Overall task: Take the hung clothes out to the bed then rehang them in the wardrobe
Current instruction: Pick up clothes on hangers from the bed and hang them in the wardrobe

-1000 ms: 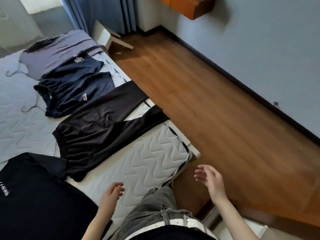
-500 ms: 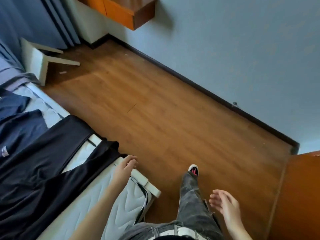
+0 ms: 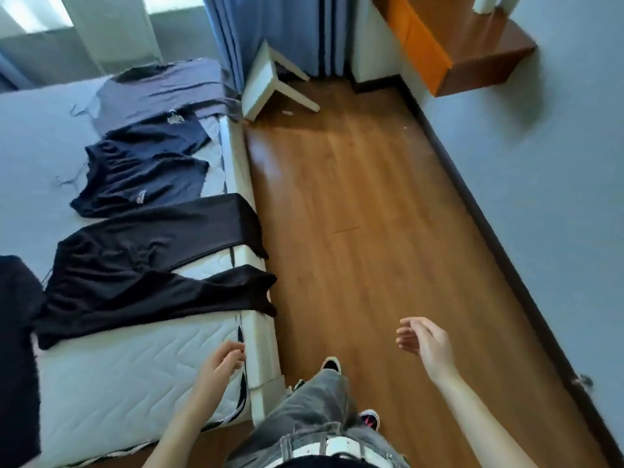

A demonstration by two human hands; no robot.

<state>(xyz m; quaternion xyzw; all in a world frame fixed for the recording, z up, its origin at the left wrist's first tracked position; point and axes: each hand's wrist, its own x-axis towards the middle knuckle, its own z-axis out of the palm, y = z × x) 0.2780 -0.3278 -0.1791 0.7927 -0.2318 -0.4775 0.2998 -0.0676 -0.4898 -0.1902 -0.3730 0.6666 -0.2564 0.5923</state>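
Several garments lie in a row on the white quilted mattress (image 3: 111, 373). Farthest is a grey-purple top (image 3: 162, 92), then navy shorts (image 3: 141, 173) with thin wire hangers at their left. Black trousers (image 3: 145, 261) spread across the mattress with both leg ends hanging over its right edge. A black shirt (image 3: 15, 349) lies at the left border. My left hand (image 3: 219, 366) hovers over the mattress corner, fingers loosely curled, holding nothing. Over the wooden floor, my right hand (image 3: 425, 342) is open and empty. No wardrobe shows in this view.
A wooden floor (image 3: 371, 231) runs between the bed and a blue-grey wall (image 3: 540, 163). A white stool (image 3: 270, 86) lies tipped over by the blue curtain (image 3: 270, 25). An orange-fronted wooden cabinet (image 3: 456, 45) juts from the wall at top right. My grey-jeaned legs and shoes stand beside the bed.
The view swung right toward the wall, then back left along the bed, so the row of clothes shows again. Both hands stay empty; the right hand has risen.
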